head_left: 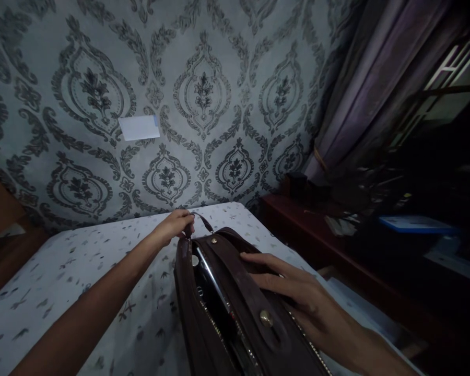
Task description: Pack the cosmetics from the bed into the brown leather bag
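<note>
A dark brown leather bag (243,287) with brass studs and a flat carry handle (250,292) on top stands on the bed. One zip compartment gapes open along its left side, showing a shiny-edged dark item (211,274) and a small round pale piece (195,260). At the bag's far corner, the fingers of my left hand (176,225) are closed on the strap (203,221). My right hand (293,292) rests across the bag's right side, fingers stretched out and touching the leather beside the handle. A second zip runs under that hand.
The bed (82,282) has a white patterned sheet and meets a damask-papered wall (203,104). To the right stands a dark red table (297,235) with a blue-edged item (415,223). A purple curtain (360,89) hangs by the window. Brown furniture (3,209) borders the left.
</note>
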Available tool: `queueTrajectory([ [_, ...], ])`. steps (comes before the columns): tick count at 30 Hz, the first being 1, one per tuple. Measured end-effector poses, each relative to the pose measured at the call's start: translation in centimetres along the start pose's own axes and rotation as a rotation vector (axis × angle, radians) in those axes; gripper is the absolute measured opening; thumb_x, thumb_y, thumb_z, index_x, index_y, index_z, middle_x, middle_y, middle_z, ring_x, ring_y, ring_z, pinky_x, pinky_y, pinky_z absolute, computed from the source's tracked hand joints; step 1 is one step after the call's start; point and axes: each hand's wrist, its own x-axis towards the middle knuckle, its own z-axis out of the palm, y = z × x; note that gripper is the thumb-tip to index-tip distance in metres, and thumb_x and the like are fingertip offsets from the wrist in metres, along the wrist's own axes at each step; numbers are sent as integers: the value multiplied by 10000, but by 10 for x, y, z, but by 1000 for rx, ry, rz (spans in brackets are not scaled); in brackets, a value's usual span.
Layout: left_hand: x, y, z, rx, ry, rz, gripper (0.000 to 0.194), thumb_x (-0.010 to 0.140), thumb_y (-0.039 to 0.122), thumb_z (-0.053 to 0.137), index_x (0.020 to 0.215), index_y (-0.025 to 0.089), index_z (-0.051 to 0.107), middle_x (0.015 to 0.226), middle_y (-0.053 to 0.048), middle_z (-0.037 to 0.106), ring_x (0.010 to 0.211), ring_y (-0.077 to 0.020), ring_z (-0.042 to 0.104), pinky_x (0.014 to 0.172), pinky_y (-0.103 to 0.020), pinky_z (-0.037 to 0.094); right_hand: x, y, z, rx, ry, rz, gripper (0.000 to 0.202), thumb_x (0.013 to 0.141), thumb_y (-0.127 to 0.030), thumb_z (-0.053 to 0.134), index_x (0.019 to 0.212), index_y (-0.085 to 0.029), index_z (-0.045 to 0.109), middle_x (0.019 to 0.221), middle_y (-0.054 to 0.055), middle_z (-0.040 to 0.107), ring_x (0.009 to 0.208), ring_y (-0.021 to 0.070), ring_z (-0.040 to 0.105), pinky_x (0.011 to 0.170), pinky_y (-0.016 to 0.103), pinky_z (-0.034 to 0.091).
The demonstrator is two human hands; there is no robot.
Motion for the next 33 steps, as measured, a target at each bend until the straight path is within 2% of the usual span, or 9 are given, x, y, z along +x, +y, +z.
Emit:
queueTrajectory([
  [5, -10, 16, 8, -17, 17, 61, 231, 959, 334, 594, 850, 130, 596, 739, 20, 580, 629, -93, 546, 605, -236, 481, 1, -2, 4, -65, 22, -54, 478, 972, -115, 445, 1352, -377, 568, 1423, 88, 543, 1263, 202, 596, 980, 325, 544],
  [8, -21, 27, 10, -29, 30, 100, 175, 871, 237, 631, 737, 139, 575, 658, 23, 553, 628, -99, 539, 599, -221, 446, 3, -3, 4, -47, 61, -112, 451, 986, -128, 439, 1356, -355, 562, 1407, 100, 552, 1272, 199, 586, 990, 325, 536],
  [11, -37, 35, 14, -13, 40, 105, 140, 773, 206, 631, 662, 150, 568, 611, 15, 553, 601, -103, 511, 559, -209, 403, 4, -2, 2, -28, 62, -134, 421, 980, -119, 455, 1323, -319, 595, 1394, 115, 562, 1265, 202, 590, 994, 329, 532],
  [18, -63, 31, 31, 67, 129, 89, 76, 798, 239, 587, 755, 192, 547, 562, 61, 465, 495, -110, 442, 479, -209, 317, 5, 5, 3, 74, 81, -130, 324, 982, -168, 506, 1251, -260, 659, 1373, 133, 583, 1262, 227, 584, 1031, 406, 496],
  [26, -58, 25, 46, 260, 394, 262, 286, 905, 363, 529, 680, 187, 507, 634, 10, 504, 681, -159, 511, 636, -256, 367, 9, 5, 5, 117, 93, -88, 287, 1001, -288, 500, 1222, -274, 683, 1383, 115, 586, 1276, 241, 570, 1051, 449, 476],
  [29, -56, 23, 48, 320, 449, 277, 311, 952, 384, 497, 716, 184, 526, 678, 0, 537, 742, -175, 546, 729, -288, 409, 8, 11, 11, 132, 152, -134, 296, 1001, -371, 508, 1230, -292, 678, 1381, 110, 594, 1337, 253, 513, 1104, 496, 423],
  [33, -57, 20, 51, 383, 489, 260, 324, 986, 421, 502, 824, 154, 585, 810, -18, 602, 825, -171, 589, 833, -353, 462, 7, 19, 18, 217, 185, -130, 341, 999, -459, 498, 1244, -294, 667, 1390, 123, 580, 1298, 238, 555, 1085, 469, 440],
])
